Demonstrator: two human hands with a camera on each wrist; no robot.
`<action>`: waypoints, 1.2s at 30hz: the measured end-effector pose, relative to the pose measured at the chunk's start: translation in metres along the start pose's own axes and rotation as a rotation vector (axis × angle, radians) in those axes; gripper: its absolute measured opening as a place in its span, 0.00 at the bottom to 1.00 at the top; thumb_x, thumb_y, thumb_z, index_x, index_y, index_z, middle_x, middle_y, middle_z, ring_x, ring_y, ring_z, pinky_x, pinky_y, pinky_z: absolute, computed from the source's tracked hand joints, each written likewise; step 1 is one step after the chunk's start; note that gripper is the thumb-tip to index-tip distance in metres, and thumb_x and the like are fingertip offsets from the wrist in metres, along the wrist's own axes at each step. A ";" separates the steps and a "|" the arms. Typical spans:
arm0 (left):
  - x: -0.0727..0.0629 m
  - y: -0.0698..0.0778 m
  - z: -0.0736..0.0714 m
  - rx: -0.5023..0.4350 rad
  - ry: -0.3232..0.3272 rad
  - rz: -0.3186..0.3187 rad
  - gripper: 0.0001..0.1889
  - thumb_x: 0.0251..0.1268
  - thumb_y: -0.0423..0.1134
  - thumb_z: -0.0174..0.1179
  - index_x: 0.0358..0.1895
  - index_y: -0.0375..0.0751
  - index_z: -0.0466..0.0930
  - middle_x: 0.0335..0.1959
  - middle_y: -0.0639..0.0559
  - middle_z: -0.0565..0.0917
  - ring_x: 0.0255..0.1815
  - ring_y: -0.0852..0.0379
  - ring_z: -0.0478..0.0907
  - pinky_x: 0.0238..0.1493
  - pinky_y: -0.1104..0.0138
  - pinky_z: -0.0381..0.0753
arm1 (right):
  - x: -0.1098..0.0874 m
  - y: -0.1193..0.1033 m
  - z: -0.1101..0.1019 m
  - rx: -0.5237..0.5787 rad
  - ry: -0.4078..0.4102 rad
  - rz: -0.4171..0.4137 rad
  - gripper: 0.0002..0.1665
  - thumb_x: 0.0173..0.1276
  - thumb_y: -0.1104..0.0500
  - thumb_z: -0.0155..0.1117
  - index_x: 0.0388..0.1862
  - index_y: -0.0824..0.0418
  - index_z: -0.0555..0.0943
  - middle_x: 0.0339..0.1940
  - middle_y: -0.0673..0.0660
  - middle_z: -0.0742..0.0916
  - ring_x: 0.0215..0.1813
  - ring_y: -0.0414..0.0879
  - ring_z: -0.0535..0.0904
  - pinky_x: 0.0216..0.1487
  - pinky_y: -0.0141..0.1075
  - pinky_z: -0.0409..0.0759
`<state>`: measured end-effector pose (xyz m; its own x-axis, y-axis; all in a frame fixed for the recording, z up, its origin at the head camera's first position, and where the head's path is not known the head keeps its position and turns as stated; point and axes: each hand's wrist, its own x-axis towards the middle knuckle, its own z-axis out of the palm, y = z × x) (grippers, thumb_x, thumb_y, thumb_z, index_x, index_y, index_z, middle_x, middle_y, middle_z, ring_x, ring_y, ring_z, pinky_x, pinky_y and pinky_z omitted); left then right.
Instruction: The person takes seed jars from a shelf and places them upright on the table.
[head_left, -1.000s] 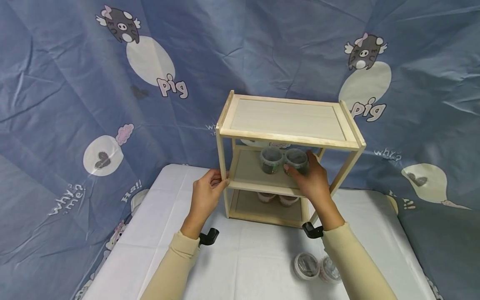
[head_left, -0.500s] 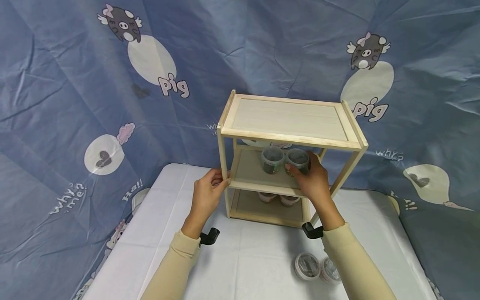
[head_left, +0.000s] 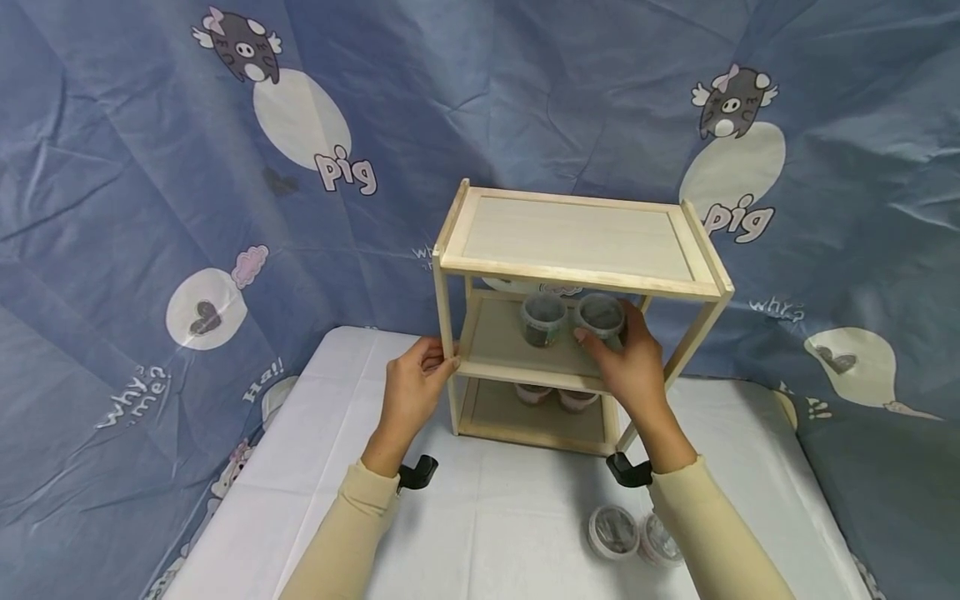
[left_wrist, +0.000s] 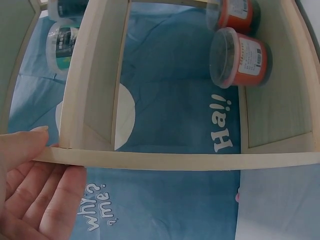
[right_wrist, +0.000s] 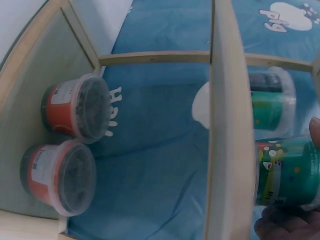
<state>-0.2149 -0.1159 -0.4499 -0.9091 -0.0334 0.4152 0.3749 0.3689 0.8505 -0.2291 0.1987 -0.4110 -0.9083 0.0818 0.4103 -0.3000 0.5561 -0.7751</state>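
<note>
Right fingers [head_left: 632,315] curled round 1 green tub [right_wrist: 287,172] — left fingers [left_wrist: 62,200] pinch rack post [left_wrist: 200,161].

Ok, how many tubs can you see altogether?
6: a green tub on the middle shelf, another green tub beside it in the right hand, two red tubs on the bottom shelf, and two more tubs on the table. The right sleeve may hide others.

Green tubs [right_wrist: 287,172], red white-labelled tubs [right_wrist: 60,175], pale-wood rack [head_left: 573,237], white cloth [head_left: 525,525], blue pig-print backdrop [head_left: 585,100]
</note>
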 end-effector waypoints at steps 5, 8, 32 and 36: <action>0.000 0.001 0.000 0.009 -0.001 0.000 0.12 0.69 0.30 0.70 0.52 0.31 0.84 0.46 0.40 0.89 0.48 0.48 0.89 0.48 0.66 0.89 | -0.006 -0.011 -0.006 0.018 0.006 -0.013 0.49 0.70 0.49 0.77 0.79 0.65 0.63 0.70 0.69 0.78 0.74 0.59 0.73 0.70 0.55 0.76; 0.000 0.000 0.000 0.009 -0.001 -0.004 0.12 0.69 0.30 0.70 0.52 0.31 0.84 0.46 0.40 0.89 0.48 0.49 0.89 0.48 0.66 0.89 | -0.011 -0.017 -0.009 0.010 0.011 -0.032 0.49 0.69 0.50 0.77 0.80 0.66 0.63 0.70 0.70 0.78 0.74 0.60 0.73 0.70 0.54 0.77; 0.001 0.001 -0.001 0.006 0.000 -0.028 0.14 0.68 0.30 0.71 0.53 0.29 0.84 0.47 0.40 0.89 0.49 0.48 0.89 0.49 0.64 0.89 | -0.100 -0.022 -0.018 -0.068 -0.043 -0.127 0.48 0.65 0.57 0.81 0.78 0.66 0.67 0.68 0.66 0.80 0.70 0.66 0.76 0.67 0.56 0.76; 0.000 0.002 -0.001 0.002 -0.001 -0.031 0.14 0.69 0.30 0.71 0.53 0.29 0.84 0.47 0.40 0.89 0.49 0.48 0.89 0.49 0.64 0.89 | -0.115 -0.013 -0.016 -0.060 -0.062 -0.122 0.48 0.64 0.58 0.82 0.77 0.66 0.67 0.68 0.66 0.80 0.69 0.65 0.77 0.68 0.55 0.74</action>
<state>-0.2143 -0.1157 -0.4477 -0.9206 -0.0437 0.3882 0.3462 0.3692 0.8625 -0.1160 0.1951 -0.4401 -0.8828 -0.0399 0.4681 -0.3936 0.6070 -0.6904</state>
